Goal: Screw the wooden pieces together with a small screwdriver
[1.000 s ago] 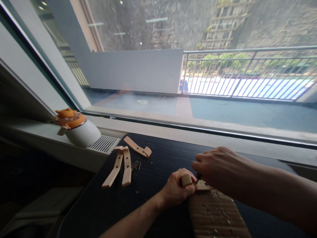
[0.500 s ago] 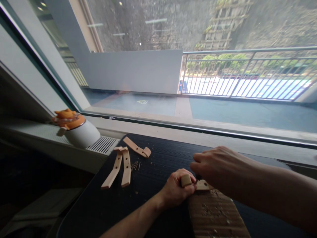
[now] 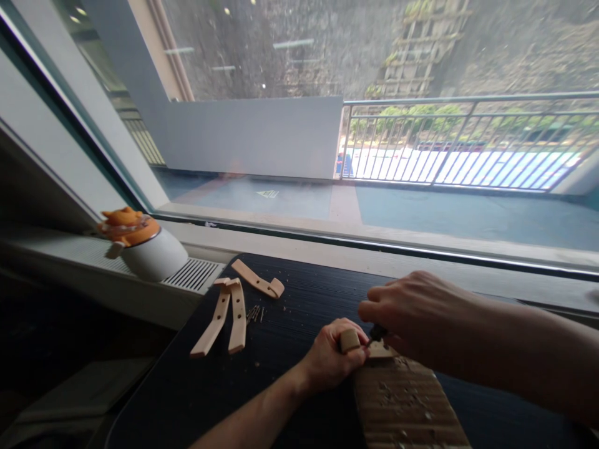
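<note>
My left hand [image 3: 331, 354] is wrapped around a wooden hook [image 3: 350, 340], whose blunt end shows between the fingers. The hook's flat part, with a hole in it, lies over the far end of a ridged brown board [image 3: 405, 402] that looks like cardboard. From above, my right hand [image 3: 412, 307] grips a screwdriver [image 3: 377, 333]; its dark collar and thin shaft point down at the hook beside my left fingertips. Its handle is mostly hidden in my fist, and the tip cannot be made out clearly.
Three more wooden hooks with holes lie at the left of the black table [image 3: 299, 287], one being this far hook [image 3: 257, 279]. Small screws [image 3: 255, 313] lie beside them. A white pot with an orange lid [image 3: 156, 252] stands on the sill by the window.
My right hand has turned and shifted slightly, so more of the screwdriver's dark collar shows. My left hand still holds the hook in nearly the same place.
</note>
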The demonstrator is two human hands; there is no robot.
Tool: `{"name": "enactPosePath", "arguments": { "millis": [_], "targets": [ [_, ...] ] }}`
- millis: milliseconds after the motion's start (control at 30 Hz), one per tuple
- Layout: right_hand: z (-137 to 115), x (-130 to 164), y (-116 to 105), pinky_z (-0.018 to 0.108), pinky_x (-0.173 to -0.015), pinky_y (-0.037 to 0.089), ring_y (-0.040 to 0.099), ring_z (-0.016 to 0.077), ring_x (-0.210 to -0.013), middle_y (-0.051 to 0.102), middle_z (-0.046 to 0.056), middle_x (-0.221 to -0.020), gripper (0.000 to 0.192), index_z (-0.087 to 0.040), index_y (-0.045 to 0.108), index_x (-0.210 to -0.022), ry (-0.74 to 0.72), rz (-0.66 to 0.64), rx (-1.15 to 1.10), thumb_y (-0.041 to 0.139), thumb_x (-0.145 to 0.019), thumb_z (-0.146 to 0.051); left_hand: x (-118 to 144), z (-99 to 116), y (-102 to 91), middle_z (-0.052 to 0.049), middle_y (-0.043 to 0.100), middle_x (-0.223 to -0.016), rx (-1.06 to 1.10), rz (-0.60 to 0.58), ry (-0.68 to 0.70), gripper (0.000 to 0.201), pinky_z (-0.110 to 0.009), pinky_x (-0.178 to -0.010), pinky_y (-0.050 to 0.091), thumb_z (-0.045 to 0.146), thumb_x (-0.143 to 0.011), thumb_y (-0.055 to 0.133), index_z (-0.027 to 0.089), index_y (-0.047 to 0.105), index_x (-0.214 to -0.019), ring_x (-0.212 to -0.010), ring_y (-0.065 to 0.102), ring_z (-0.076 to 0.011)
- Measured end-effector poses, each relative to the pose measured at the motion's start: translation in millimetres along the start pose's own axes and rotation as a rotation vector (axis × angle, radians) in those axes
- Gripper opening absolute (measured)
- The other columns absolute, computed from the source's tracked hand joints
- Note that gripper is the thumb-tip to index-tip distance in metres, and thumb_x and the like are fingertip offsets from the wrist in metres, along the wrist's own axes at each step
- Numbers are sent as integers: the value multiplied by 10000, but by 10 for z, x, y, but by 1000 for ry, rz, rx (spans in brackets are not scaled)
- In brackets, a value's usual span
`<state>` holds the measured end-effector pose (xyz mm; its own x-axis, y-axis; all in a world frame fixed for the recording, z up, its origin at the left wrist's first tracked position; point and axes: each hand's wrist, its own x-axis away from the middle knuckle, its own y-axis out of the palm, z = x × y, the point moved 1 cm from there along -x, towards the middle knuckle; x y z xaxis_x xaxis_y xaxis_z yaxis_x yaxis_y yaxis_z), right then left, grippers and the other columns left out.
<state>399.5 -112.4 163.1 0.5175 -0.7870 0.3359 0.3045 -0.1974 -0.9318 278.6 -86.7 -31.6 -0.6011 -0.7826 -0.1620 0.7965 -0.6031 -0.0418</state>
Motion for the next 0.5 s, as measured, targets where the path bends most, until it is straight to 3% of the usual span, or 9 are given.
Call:
{"name": "enactPosePath", "arguments": {
  "millis": [200,500],
  "targets": [
    [-44,-16,-52,285,-438,220,651,176,-601,680,16,-762,216,-191,677,-781,-7,-79,7,602,-722,4,-3,27,-6,-14,595,-790,-3,2,-18,47,-235,-736,453,160,-700,662,150,617,-705,-794,560,-146],
    [51,-77,94,287,-440,206,660,154,-583,689,9,-700,149,-190,678,-755,22,8,45,644,-740,-46,-15,-13,-1,-32,621,-823,-17,3,7,25,-244,-747,458,154,-712,662,146,645,-729,-781,572,-146]
  ]
}}
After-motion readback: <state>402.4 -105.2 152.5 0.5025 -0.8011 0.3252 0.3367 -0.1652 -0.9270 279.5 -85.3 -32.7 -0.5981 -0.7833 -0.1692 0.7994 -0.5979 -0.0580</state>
